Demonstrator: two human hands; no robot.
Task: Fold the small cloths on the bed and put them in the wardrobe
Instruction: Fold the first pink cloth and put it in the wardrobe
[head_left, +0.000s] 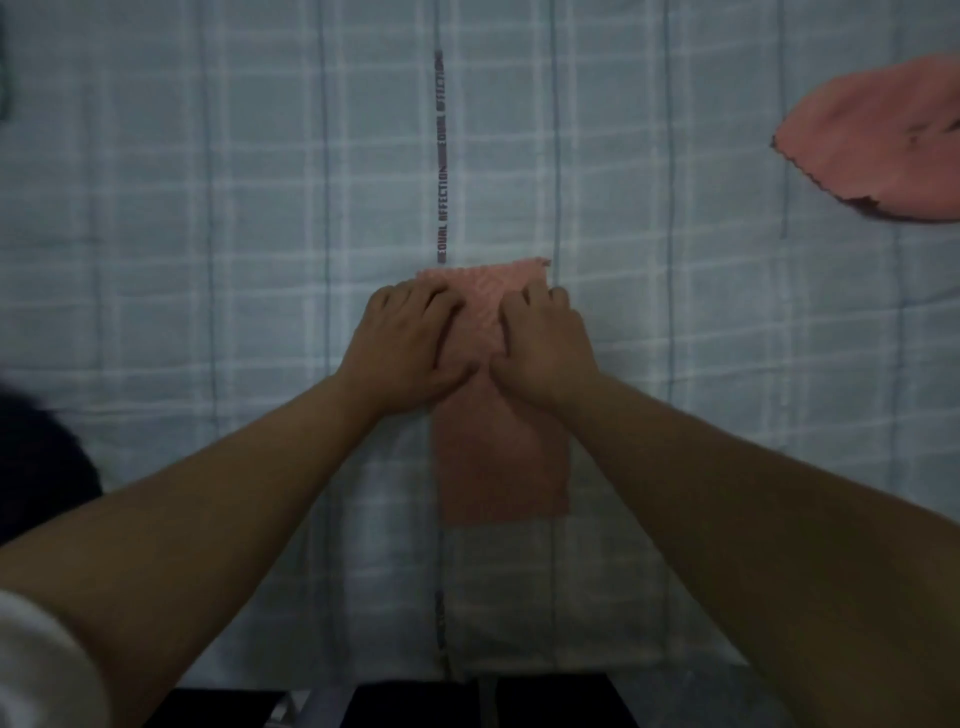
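Observation:
A small pink cloth (501, 462) lies folded into a long narrow strip in the middle of the bed. My left hand (410, 345) and my right hand (543, 345) sit side by side on its far end, fingers curled over the cloth's far edge, thumbs nearly touching. The strip's near half shows flat between my forearms. A second pink cloth (878, 150) lies unfolded at the far right, partly cut off by the frame edge.
The bed is covered by a pale blue checked sheet (208, 234) with a printed text stripe (441, 171) running down its middle. A dark shape (36, 457) sits at the left edge. The bed's near edge runs along the bottom.

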